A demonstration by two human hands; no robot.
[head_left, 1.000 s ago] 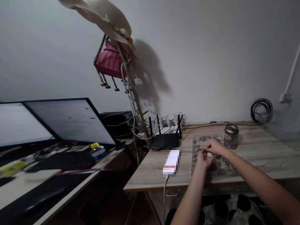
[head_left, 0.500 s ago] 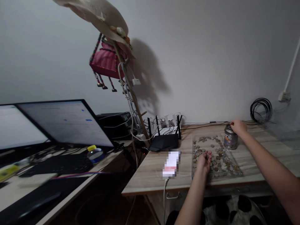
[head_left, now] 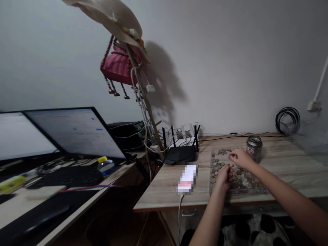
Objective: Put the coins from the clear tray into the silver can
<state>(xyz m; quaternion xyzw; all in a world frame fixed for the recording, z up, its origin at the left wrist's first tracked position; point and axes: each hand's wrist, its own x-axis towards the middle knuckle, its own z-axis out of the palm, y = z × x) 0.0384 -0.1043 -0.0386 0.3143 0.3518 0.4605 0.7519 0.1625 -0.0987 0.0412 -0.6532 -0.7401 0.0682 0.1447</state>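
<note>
A clear, flat tray (head_left: 211,191) holds several scattered coins (head_left: 217,166), silver and brass in colour. Over its middle, my left hand (head_left: 224,176) is closed with curled fingers, and a small yellowish coin (head_left: 231,165) shows by the thumb. My right hand (head_left: 242,159) hovers just beyond it, above the tray, thumb and forefinger pinched; anything between those fingertips is too small to make out. Behind the right hand stands a jar (head_left: 254,146) with a printed label and a slotted metal-looking lid. My right hand and wrist cover part of the jar and some coins.
Left of the tray lie a phone (head_left: 188,177) on a white cable and a black router (head_left: 179,155) with upright antennas. Coiled black cable (head_left: 287,120) rests at the back right. A second desk with monitors (head_left: 74,131) and a yellow-capped bottle (head_left: 106,167) stands at left.
My right hand has moved from the jar's lid leftward and nearer, to above the tray beside my left hand. The left hand stays over the coins, its fingers slightly turned.
</note>
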